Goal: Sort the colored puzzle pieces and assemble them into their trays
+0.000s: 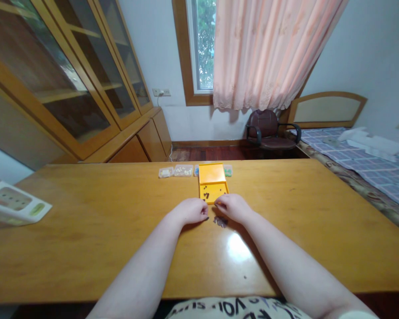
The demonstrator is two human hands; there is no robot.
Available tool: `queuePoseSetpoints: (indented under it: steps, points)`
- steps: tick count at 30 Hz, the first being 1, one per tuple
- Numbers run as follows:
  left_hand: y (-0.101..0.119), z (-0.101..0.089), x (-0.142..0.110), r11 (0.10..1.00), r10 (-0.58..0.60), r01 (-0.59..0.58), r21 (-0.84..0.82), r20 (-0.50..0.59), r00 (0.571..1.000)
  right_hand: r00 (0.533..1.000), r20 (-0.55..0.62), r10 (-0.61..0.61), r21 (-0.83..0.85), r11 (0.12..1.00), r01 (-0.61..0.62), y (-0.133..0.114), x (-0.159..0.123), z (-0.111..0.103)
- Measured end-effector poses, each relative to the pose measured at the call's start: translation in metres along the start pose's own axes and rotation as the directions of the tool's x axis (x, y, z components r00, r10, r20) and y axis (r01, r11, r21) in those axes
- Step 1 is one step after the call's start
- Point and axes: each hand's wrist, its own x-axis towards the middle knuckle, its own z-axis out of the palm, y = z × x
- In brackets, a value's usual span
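An open yellow box (213, 173) lies on the table with its lid raised at the back; a few small dark brown pieces (206, 195) are in its tray. My left hand (192, 211) rests just in front of the box's left side, fingers curled, a small dark piece (207, 218) at the fingertips. At the box's front right edge, my right hand (233, 207) has its fingers pinched together; what they hold is too small to make out. A small heap of dark pieces (221, 221) lies on the table between the hands.
Behind the yellow box stand clear plastic boxes, one with pale pieces (184, 170) and one with green pieces (228, 171). A white and green container (16, 204) is at the table's left. One dark bit (245, 277) lies near the front edge. A chair (267, 128) stands beyond.
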Motion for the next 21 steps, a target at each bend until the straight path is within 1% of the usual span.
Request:
queuePoseSetpoints:
  steps: [3,4,6,8,10,12,14,16,18,19,21]
  points:
    - [0.0,0.0,-0.001,1.0,0.004,-0.004,0.003,-0.005,1.0,0.981,-0.153,0.117,0.09,0.991,-0.104,0.007,0.001,0.0]
    - [0.0,0.001,-0.001,1.0,0.008,-0.008,0.004,-0.007,1.0,0.97,-0.18,0.162,0.115,0.983,-0.143,0.009,0.001,0.0]
    - [0.0,0.001,-0.001,1.0,0.018,-0.018,0.007,-0.011,1.0,0.953,-0.186,0.238,0.142,0.967,-0.213,0.012,0.002,-0.001]
    - [0.001,0.0,-0.002,1.0,0.026,-0.026,0.009,-0.019,0.999,0.958,-0.143,0.249,0.141,0.963,-0.229,0.014,0.001,-0.004]
    - [0.001,-0.001,-0.001,0.999,0.041,-0.041,0.002,-0.049,0.998,0.984,-0.037,0.172,0.145,0.976,-0.165,0.017,0.0,-0.008]
    - [0.0,-0.002,0.0,0.998,0.057,-0.059,-0.01,-0.126,0.99,0.992,0.102,0.068,0.187,0.979,-0.086,0.019,-0.002,-0.012]
    - [-0.001,-0.003,0.003,0.999,0.045,-0.05,-0.015,-0.252,0.967,0.98,0.2,0.018,0.244,0.967,-0.068,0.021,-0.003,-0.014]
    - [-0.003,-0.003,0.005,1.0,-0.002,-0.005,-0.018,-0.377,0.926,0.971,0.238,0.023,0.284,0.954,-0.092,0.022,-0.005,-0.014]
    - [-0.005,-0.002,0.006,0.999,-0.043,0.037,-0.023,-0.448,0.893,0.966,0.256,0.037,0.305,0.945,-0.117,0.02,-0.006,-0.015]
    - [-0.005,-0.002,0.006,0.999,-0.044,0.038,-0.021,-0.455,0.889,0.963,0.267,0.038,0.312,0.942,-0.124,0.019,-0.006,-0.015]
    - [-0.005,-0.001,0.006,1.0,0.008,-0.01,-0.002,-0.425,0.905,0.956,0.292,0.017,0.325,0.938,-0.116,0.017,-0.006,-0.016]
